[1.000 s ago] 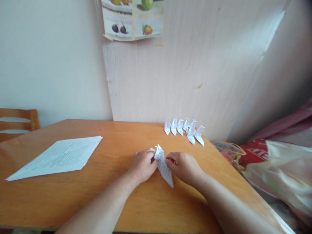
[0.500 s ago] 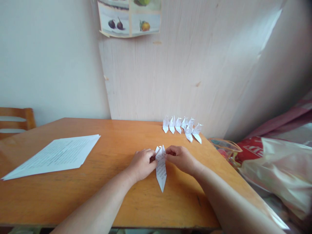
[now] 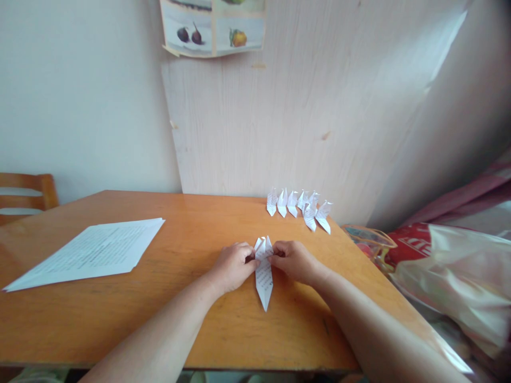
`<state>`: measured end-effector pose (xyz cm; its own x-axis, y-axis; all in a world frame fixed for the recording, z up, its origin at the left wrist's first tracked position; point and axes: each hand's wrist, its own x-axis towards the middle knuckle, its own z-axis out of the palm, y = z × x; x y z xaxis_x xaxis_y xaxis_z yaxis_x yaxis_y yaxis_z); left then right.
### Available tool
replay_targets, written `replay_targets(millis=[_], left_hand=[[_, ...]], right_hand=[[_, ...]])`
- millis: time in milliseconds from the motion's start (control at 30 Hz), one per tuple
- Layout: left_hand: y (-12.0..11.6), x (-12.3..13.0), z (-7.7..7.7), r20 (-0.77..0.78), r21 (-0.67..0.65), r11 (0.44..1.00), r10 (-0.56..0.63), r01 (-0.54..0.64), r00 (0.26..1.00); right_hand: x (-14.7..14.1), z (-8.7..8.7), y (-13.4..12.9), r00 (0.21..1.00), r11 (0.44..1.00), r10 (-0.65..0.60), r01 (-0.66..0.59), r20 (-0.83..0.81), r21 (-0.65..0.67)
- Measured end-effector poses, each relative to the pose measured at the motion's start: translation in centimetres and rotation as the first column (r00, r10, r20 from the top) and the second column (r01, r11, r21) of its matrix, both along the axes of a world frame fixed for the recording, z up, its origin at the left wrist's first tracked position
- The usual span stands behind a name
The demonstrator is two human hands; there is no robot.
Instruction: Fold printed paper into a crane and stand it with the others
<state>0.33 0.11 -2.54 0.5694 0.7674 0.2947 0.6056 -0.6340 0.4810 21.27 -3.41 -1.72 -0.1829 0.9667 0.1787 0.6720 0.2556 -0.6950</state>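
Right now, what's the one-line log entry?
left hand: pinches folded paper | right hand: pinches its right edge | sheets: on table, left | folded figures: far right

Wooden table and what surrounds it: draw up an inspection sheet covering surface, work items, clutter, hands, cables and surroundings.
Surface: wooden table, orange-brown, with some dark marks.
Work items: folded printed paper between the hands, one pointed end toward the person; seven origami figures grouped at the far right; stack of printed sheets at the left.
Clutter: red item with white lettering and pale bag beyond the table's right edge.
Hands: left hand pinches the folded paper's left side; right hand pinches its right side.
Cables: nothing seen.
Surroundings: wooden chair at far left; fruit poster on the wall panel.
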Motion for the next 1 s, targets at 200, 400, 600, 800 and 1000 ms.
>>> replay_targets(millis=[200,400,600,800,1000], left_hand=[[-0.1,0.0,0.3,-0.018,-0.023,0.999,0.028,-0.028,0.999],[0.0,-0.1,0.2,-0.005,-0.029,0.999,0.018,-0.018,1.0],[0.2,-0.1,-0.4,0.099,-0.094,0.995,-0.014,0.023,0.995],[0.7,-0.2,-0.7,0.095,-0.104,0.994,-0.024,0.033,0.995],[0.8,-0.5,-0.5,0.124,-0.155,0.986,-0.036,0.056,0.992]], right_hand=[[0.3,0.0,0.0,0.998,0.998,0.019,-0.023,-0.066,-0.057],[0.0,0.2,-0.1,0.998,1.0,0.03,-0.03,-0.057,0.0],[-0.1,0.4,-0.1,0.996,0.999,0.036,-0.034,-0.077,0.026],[0.1,0.4,-0.1,0.999,1.0,0.016,-0.016,-0.044,0.015],[0.2,0.4,-0.1,0.995,1.0,0.009,-0.011,-0.098,-0.019]])
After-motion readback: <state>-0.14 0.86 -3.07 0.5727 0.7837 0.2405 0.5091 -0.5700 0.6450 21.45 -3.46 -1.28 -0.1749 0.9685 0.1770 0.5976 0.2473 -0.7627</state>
